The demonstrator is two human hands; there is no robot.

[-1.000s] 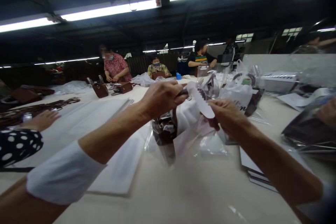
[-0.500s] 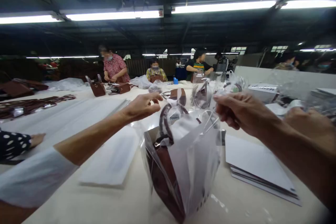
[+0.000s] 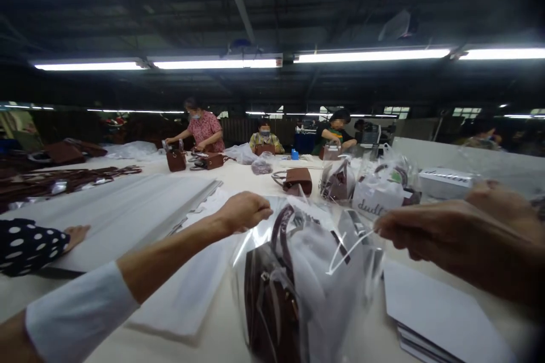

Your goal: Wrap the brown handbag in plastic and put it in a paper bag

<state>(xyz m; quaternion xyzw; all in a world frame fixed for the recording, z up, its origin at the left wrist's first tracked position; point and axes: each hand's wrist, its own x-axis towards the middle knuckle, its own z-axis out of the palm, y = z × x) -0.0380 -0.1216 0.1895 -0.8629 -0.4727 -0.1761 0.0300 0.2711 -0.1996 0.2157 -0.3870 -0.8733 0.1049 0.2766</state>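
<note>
A dark-brown leather handbag with looped handles (image 3: 270, 306) stands at the near centre inside a clear, glossy plastic bag (image 3: 361, 278). Half a second ago the left hand's (image 3: 243, 212) fingers were parted; now they are pressed together, pinching the bag's left rim. The right hand (image 3: 430, 229) pinches its right rim, so the mouth appears stretched between them. White flat sheets (image 3: 443, 317) lie near right.

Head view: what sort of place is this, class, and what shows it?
Probably a bag workshop's packing area: a plastic-covered brown handbag, stacked white sheets and long ceiling lights suggest it.
</note>
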